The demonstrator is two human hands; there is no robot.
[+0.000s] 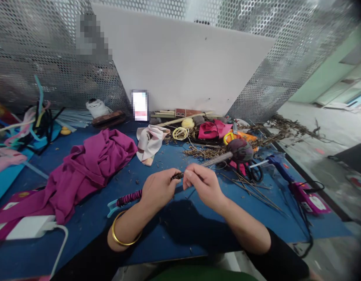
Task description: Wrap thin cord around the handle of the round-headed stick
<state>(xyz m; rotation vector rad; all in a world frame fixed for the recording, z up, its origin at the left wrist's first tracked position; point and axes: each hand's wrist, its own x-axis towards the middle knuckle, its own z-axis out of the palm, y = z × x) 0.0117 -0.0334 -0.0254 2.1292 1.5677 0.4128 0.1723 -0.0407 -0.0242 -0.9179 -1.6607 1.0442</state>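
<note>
My left hand (159,190) is closed around a long thin stick (218,159) that lies slanted across the blue table (180,234). The stick's lower part (128,198) is wound in pink and dark thread and ends in a teal tip (111,207). Its upper part is bare grey and ends in a dark round ball (239,150). My right hand (203,182) pinches the stick right beside the left hand, where the dark winding stops. A gold bangle (121,238) sits on my left wrist.
A magenta cloth (89,168) lies to the left, a white cloth (149,142) behind the hands. Scissors (253,171), a blue glue gun (278,164), dry twigs (280,128), a yellow coil (180,133) and pink fabric (211,129) crowd the back right. A white charger (28,227) sits front left.
</note>
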